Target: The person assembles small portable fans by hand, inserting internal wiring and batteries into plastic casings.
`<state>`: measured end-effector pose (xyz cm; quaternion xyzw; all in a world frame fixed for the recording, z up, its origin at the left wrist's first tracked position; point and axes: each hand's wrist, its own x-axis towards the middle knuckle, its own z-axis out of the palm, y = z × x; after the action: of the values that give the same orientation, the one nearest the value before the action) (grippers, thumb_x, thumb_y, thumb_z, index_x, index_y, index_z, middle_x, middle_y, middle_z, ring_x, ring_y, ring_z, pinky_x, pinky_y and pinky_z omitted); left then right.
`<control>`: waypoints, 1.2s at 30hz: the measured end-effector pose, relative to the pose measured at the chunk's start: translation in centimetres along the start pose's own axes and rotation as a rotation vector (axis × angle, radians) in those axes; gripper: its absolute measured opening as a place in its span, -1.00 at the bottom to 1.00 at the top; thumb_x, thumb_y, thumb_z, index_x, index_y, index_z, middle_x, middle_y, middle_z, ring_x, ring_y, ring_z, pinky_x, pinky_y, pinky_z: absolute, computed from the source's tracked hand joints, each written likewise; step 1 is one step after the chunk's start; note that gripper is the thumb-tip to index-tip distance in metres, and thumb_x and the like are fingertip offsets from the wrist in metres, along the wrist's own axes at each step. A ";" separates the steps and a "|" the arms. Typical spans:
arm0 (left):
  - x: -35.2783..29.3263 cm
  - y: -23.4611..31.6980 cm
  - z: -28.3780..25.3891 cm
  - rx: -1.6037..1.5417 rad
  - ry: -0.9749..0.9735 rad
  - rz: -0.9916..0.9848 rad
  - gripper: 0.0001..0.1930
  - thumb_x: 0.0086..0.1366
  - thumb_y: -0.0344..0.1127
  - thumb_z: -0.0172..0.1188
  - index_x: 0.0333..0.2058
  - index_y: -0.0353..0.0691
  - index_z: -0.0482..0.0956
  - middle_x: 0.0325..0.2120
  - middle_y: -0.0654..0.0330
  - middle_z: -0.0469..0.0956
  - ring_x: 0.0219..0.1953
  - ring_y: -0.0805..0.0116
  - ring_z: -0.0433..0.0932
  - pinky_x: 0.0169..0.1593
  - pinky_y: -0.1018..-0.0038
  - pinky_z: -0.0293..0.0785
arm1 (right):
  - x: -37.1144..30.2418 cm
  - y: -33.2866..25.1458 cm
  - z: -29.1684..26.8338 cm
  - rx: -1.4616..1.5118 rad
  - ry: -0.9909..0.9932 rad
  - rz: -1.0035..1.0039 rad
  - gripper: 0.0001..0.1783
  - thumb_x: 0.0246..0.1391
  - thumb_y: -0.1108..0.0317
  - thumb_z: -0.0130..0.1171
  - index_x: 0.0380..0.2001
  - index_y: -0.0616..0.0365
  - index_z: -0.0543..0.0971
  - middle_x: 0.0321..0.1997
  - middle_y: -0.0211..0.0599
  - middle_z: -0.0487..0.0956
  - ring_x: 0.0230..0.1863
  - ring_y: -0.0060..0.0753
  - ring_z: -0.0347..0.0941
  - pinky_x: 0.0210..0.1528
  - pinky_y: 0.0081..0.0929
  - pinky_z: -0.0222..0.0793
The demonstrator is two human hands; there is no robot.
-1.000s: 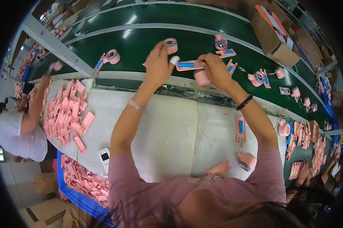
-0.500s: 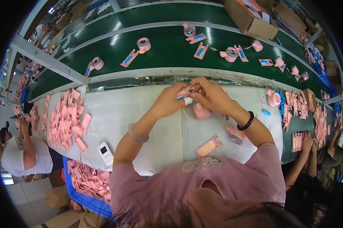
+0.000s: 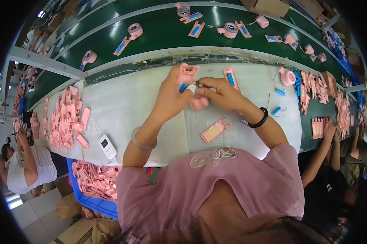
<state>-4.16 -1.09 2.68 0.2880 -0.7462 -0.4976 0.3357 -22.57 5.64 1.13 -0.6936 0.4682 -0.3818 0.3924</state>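
Note:
My left hand (image 3: 172,95) is closed around a pink plastic handle shell (image 3: 188,74), held up over the white-covered bench. A blue cylindrical battery (image 3: 182,87) shows beside that hand's thumb, which has a white wrap on it. The fingers of my right hand (image 3: 222,94) are pinched close to the shell, near thin wires; what lies between the fingertips is too small to make out. Just below the fingers is a round pink fan head (image 3: 199,102). Nearer me lies a flat pink shell half with a yellowish patch (image 3: 215,130). Beyond my right hand lies a shell with a battery (image 3: 231,79).
Pink shells form a pile (image 3: 67,118) at left, near a white handheld device (image 3: 107,146). A blue bin (image 3: 92,206) of pink parts stands below. Fan assemblies line the green conveyor (image 3: 163,38). Batteries (image 3: 279,92) lie at right. Co-workers' hands (image 3: 329,129) work beyond.
The pink shell in my left hand now stands more upright, its notched end showing. My right hand has moved slightly lower, near the fan head. The whole view has shifted.

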 end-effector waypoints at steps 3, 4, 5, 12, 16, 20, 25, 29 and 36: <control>-1.5 0.0 -0.4 -0.270 -0.040 -0.195 -0.59 0.15 -0.42 0.05 0.01 -0.23 0.30 -0.28 0.17 0.48 -0.39 0.42 0.52 -0.39 0.52 0.51 | -0.5 -0.2 0.6 0.200 0.178 0.039 -0.81 0.12 0.40 0.09 -0.20 0.23 0.46 -0.53 -0.29 0.50 -0.47 -0.47 0.46 -0.41 -0.55 0.35; -1.7 -0.2 -0.4 -0.561 -0.072 -0.354 -0.63 0.20 -0.36 0.04 0.00 -0.22 0.30 -0.30 0.15 0.50 -0.41 0.40 0.53 -0.38 0.46 0.52 | -0.9 -0.4 0.6 0.091 0.235 0.069 -0.80 0.12 0.43 0.09 -0.18 0.23 0.47 -0.47 -0.28 0.51 -0.43 -0.54 0.45 -0.39 -0.59 0.36; -1.4 -0.4 -0.1 -0.642 -0.063 -0.357 -0.69 0.30 -0.29 -0.07 0.00 -0.20 0.30 -0.34 0.17 0.49 -0.45 0.51 0.50 -0.47 0.51 0.54 | -1.1 -0.5 0.5 -0.016 0.293 0.101 -0.79 0.12 0.47 0.09 -0.15 0.24 0.47 -0.41 -0.27 0.51 -0.39 -0.60 0.45 -0.37 -0.63 0.37; -1.3 -0.1 1.9 -0.632 0.000 -0.302 -0.74 0.35 -0.33 -0.14 -0.02 -0.23 0.31 -0.39 0.15 0.48 -0.57 0.51 0.47 -0.50 0.52 0.53 | -1.8 -3.3 0.6 -0.368 0.611 -0.226 -0.81 -0.09 0.59 0.22 -0.32 0.22 0.59 -0.41 -0.31 0.54 -0.31 -0.39 0.45 -0.38 -0.58 0.35; -1.1 -0.1 2.3 -0.630 -0.018 -0.272 -0.73 0.30 -0.42 -0.09 -0.02 -0.26 0.30 -0.34 0.13 0.50 -0.57 0.53 0.45 -0.54 0.57 0.48 | -1.5 -2.6 1.2 -0.448 0.671 -0.301 -0.78 -0.14 0.55 0.23 -0.32 0.16 0.57 -0.42 -0.34 0.56 -0.38 -0.31 0.45 -0.24 -0.44 0.33; -1.4 -0.5 2.5 -0.613 -0.019 -0.231 -0.59 0.15 -0.57 -0.20 0.02 -0.33 0.29 -0.38 0.14 0.47 -0.56 0.46 0.44 -0.52 0.52 0.48 | -1.6 -1.3 1.8 -0.465 0.653 -0.346 -0.75 -0.16 0.56 0.23 -0.31 0.13 0.56 -0.37 -0.34 0.58 -0.34 -0.30 0.46 -0.19 -0.39 0.32; -2.4 -0.3 2.8 -0.580 -0.037 -0.206 -0.45 -0.01 -0.63 -0.27 0.04 -0.32 0.24 -0.27 0.11 0.42 -0.46 0.46 0.42 -0.42 0.51 0.48 | -1.5 -0.6 2.0 -0.532 0.577 -0.450 -0.70 -0.28 0.56 0.27 -0.34 0.10 0.56 -0.34 -0.39 0.56 -0.31 -0.32 0.45 -0.17 -0.38 0.32; -2.9 -0.2 2.7 -0.505 -0.078 -0.178 -0.44 -0.03 -0.64 -0.28 0.05 -0.30 0.23 -0.21 0.12 0.38 -0.40 0.45 0.41 -0.36 0.52 0.47 | -1.6 -0.4 2.6 -0.524 0.622 -0.408 -0.68 -0.36 0.55 0.30 -0.39 0.06 0.57 -0.35 -0.46 0.54 -0.32 -0.33 0.43 -0.15 -0.35 0.33; -2.9 -0.6 2.7 -0.461 -0.103 -0.124 -0.44 -0.02 -0.64 -0.26 0.05 -0.29 0.24 -0.16 0.16 0.36 -0.29 0.46 0.39 -0.34 0.54 0.46 | -1.5 -0.1 2.5 -0.514 0.601 -0.473 -0.69 -0.35 0.50 0.34 -0.40 0.04 0.58 -0.37 -0.46 0.54 -0.35 -0.42 0.43 -0.10 -0.28 0.32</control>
<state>-4.44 2.37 0.77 0.2232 -0.6099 -0.6885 0.3227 -20.70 7.53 -0.04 -0.7146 0.4698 -0.5165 -0.0436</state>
